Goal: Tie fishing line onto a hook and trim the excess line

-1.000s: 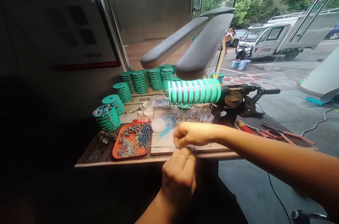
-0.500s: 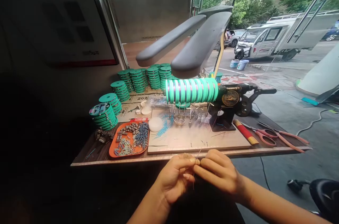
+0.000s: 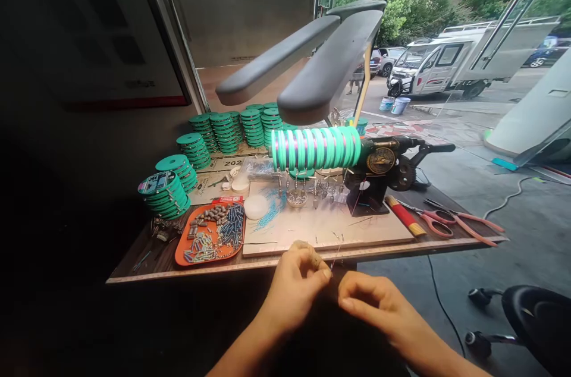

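Just in front of the table edge, my left hand (image 3: 298, 282) pinches a thin line (image 3: 338, 248) between thumb and forefinger. A short length stands up from the fingertips, with a tiny dark piece at its base. My right hand (image 3: 375, 302) is a little lower and to the right, apart from the left, thumb and forefinger pressed together. Whatever it grips is too fine to make out. Beyond the hands is a wooden board (image 3: 307, 237) with small metal bits. Above it, a row of green spools (image 3: 316, 149) sits on a black hand-cranked winder (image 3: 372, 172), small weights hanging beneath.
An orange tray (image 3: 181, 255) of weights and small tubes stands left. Stacked green spools (image 3: 163, 192) line the back left. Scissors (image 3: 439, 225), pliers (image 3: 475, 223) and a red-and-yellow stick (image 3: 405, 216) lie right. A grey lamp (image 3: 330, 68) overhangs the winder.
My hands were together at the line and have drawn apart. The right hand has moved down and right; the left keeps its pinch. The view has shifted slightly.
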Demonstrator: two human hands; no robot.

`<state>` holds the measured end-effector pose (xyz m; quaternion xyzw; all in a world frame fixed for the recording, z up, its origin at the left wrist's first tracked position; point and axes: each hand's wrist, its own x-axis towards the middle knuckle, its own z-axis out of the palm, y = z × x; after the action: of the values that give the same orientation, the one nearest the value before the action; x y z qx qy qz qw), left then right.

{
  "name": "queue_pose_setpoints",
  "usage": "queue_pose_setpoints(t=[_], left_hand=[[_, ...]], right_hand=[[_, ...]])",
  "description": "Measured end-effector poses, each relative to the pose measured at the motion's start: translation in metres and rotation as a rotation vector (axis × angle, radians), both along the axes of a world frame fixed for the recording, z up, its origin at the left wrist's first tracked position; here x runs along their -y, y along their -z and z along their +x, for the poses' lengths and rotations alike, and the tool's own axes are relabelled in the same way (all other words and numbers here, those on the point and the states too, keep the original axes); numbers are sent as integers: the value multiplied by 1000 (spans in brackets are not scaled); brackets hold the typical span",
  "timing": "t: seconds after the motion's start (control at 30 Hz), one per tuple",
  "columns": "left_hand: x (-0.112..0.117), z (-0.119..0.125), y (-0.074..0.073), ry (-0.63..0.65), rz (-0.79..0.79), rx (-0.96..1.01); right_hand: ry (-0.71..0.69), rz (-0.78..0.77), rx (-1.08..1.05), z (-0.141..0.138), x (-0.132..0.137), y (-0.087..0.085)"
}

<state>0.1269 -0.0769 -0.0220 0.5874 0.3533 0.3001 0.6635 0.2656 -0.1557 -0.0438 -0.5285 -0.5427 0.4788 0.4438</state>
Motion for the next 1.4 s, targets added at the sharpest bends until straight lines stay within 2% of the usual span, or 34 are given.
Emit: queue_pose_setpoints(t=[0.07,0.2,0.37,0.47,0.53,0.63,0.77,0.9,0.97,1.03,1.07,1.13,1.2,1.23,1.3,1.4], left_hand=[[2,0,0,-34,219,-86],[10,0,2,-94,475,-215],[16,-4,14,-259,989,-306],[14,-8,23,-383,1265,-365],[12,-9,26,-418,1364,-404],[8,-11,23,-423,1432,-426],[8,-11,13,-338,1432,-421],[9,-10,9,-278,1274,-407],[8,-9,7,-289,1043,-342],[5,-7,5,-275,634,-212],[3,-7,5,-250,354,-111],[-1,-6,4,-173,-214,107],[-4,-4,4,-99,-594,255],[-5,-4,4,-68,-692,287],[-5,-2,5,-13,-770,308],[-5,1,5,46,-854,352]], right_hand=[[-9,143,162,0,6,-5],[-80,350,362,0,9,-18],[-107,436,447,0,-22,-52],[-101,323,426,-5,-57,-72],[-188,204,409,-9,-80,-81],[-358,75,416,-15,-105,-86],[-485,-58,457,-21,-120,-88],[-494,-40,526,-26,-119,-93],[-428,35,552,-23,-110,-96],[-302,195,589,-14,-92,-93],[-229,297,618,-8,-80,-88],[-88,630,737,4,-56,-71],[-8,840,890,14,-36,-46],[-4,947,948,17,-29,-33],[2,1154,1022,17,-24,-12],[42,1311,1013,11,-28,3]])
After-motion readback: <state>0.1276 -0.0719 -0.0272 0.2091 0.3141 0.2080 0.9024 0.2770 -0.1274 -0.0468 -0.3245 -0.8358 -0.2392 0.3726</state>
